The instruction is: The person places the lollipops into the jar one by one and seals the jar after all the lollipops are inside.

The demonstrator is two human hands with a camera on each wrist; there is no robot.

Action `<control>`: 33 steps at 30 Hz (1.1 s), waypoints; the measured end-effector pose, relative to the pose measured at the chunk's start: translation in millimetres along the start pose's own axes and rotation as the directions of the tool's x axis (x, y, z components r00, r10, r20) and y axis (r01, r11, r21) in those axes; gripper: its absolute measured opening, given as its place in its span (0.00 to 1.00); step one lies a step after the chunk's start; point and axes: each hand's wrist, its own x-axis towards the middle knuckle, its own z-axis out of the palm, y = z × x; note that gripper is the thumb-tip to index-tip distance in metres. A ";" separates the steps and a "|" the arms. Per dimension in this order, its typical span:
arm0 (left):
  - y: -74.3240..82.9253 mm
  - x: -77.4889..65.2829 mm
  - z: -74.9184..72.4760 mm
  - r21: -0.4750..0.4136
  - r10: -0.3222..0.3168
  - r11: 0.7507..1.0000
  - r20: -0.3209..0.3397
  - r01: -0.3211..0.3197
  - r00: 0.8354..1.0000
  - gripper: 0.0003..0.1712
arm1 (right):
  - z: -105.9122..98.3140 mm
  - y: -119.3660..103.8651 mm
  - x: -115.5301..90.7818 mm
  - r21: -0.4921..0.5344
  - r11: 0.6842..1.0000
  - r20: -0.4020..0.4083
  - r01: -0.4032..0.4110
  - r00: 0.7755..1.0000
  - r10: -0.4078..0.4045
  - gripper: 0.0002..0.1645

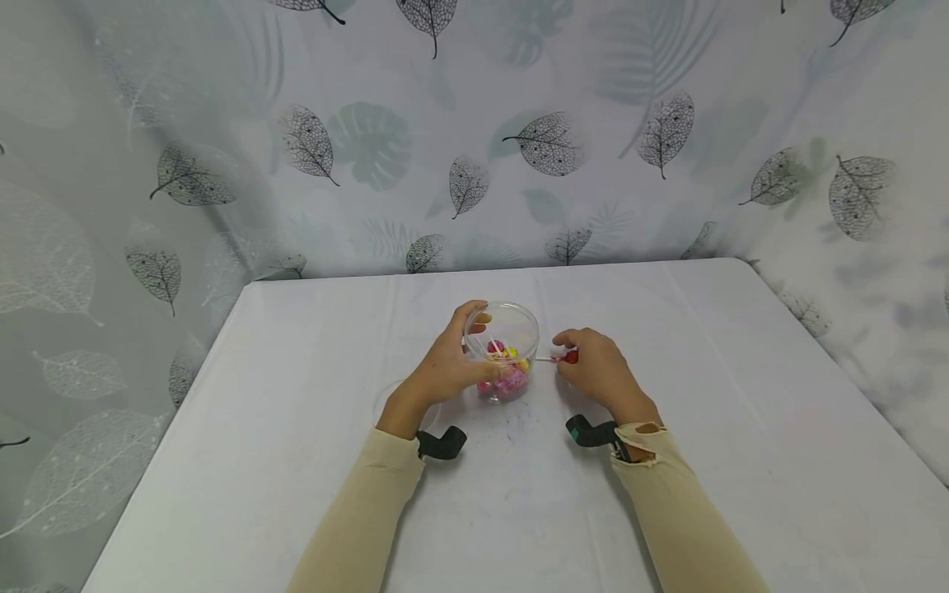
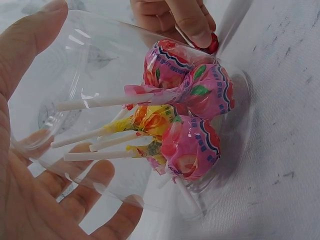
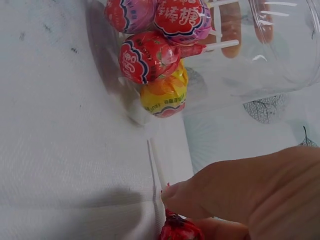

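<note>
My left hand (image 1: 448,362) grips a clear plastic jar (image 1: 511,316) from its left side, thumb in front and fingers behind. The jar stands on the table with several wrapped lollipops inside. Pink lollipops (image 2: 192,150) and a yellow lollipop (image 2: 154,120) show in the left wrist view, and a red-wrapped one (image 3: 150,57) in the right wrist view. Just right of the jar, my right hand (image 1: 599,366) pinches a red lollipop (image 3: 181,230) low over the tabletop. Its white stick (image 3: 156,160) points toward the jar.
A clear round lid (image 1: 380,403) seems to lie on the white-covered table (image 1: 311,346), partly hidden behind the left wrist. Leaf-patterned cloth (image 1: 371,206) hangs behind the table and on both sides. Dark camera mounts (image 1: 442,443) jut from both wrists.
</note>
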 end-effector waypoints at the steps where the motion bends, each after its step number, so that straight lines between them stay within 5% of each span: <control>1: -0.2 0.1 0.1 0.000 0.001 1.000 0.000 -0.001 1.000 0.57 | 0.1 0.0 -0.2 -0.006 1.000 0.002 0.001 1.000 -0.001 0.21; 13: -1.0 0.5 -0.4 -0.007 0.009 1.000 0.004 -0.009 1.000 0.58 | -2.1 1.7 -1.8 -0.117 0.991 0.013 -0.064 0.998 0.066 0.14; 33: -0.8 0.6 1.2 0.001 0.010 1.000 -0.005 -0.010 1.000 0.57 | -10.9 0.1 -4.2 -0.112 0.990 -0.053 -0.083 0.996 0.077 0.09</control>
